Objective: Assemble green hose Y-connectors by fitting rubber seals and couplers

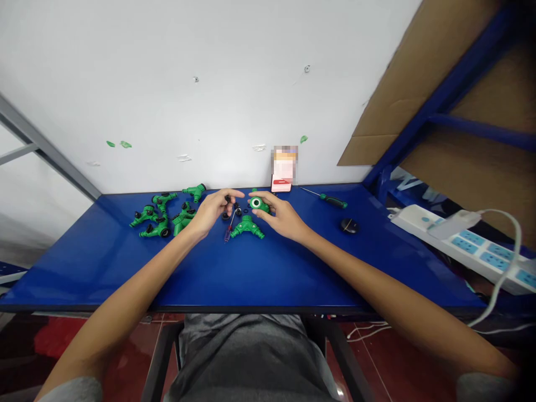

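In the head view my right hand (280, 215) grips a green hose splitter (264, 207), whose round opening with a white ring faces me. Beside it, my left hand (213, 211) has its index finger stretched out, while its other fingers curl round a small black part (227, 199). Below the two hands a green Y-shaped hose splitter (247, 226) lies on the blue table (251, 273). A small screwdriver with a purple handle (228, 233) rests to its left. Small black fittings (238, 211) lie between my hands, partly hidden by the left fingers.
Several green hose splitters (154, 228) are grouped at the table's left. A green-and-black screwdriver (334, 201) and a round black object (349, 225) lie to the right. A phone-like screen (281, 183) leans on the wall. A white power strip (460, 237) stands beyond the right edge.
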The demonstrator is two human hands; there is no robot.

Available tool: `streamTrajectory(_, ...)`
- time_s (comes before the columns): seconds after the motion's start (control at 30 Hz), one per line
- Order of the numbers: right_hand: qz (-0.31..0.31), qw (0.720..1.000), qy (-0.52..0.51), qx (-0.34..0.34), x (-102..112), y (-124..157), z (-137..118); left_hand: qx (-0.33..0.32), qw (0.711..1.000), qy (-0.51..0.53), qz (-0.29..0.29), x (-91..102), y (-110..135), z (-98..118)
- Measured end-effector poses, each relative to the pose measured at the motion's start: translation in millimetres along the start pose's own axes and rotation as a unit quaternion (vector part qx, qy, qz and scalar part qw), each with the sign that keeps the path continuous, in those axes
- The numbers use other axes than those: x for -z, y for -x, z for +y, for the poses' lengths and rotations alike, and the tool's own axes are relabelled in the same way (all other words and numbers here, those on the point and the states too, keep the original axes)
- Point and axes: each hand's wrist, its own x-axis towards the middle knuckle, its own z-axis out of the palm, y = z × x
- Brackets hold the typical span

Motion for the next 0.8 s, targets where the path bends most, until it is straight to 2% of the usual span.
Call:
streamTrajectory(0.1, 0.005, 1.0, -0.006, -0.02, -2, 1, 2, -0.032, 0.998, -0.037, 0.038, 2.7, -2, -6)
streamTrajectory(0.4, 0.036, 0.999, 0.022, 0.002, -2, 2, -10, -0.166, 0.971, -0.165, 0.039, -12.3, 5, -12)
streamTrajectory(0.5, 0.022, 0.999, -0.018, -0.014, -2, 2, -11, -0.216, 0.954, -0.205, 0.04, -17.5, 9, -11)
streamTrajectory(0.57, 0.006, 0.998, -0.063, -0.023, -2, 2, -10, -0.247, 0.933, -0.259, 0.035, -18.5, 12, -7)
streamTrajectory(0.7, -0.018, 0.994, -0.106, -0.016, -2, 0, -9, -0.312, 0.866, -0.392, -0.002, -14.7, 16, 0)
streamTrajectory(0.8, -0.021, 0.995, -0.096, -0.011, -1, 0, -8, -0.32, 0.832, -0.453, -0.017, -11.9, 17, 2)
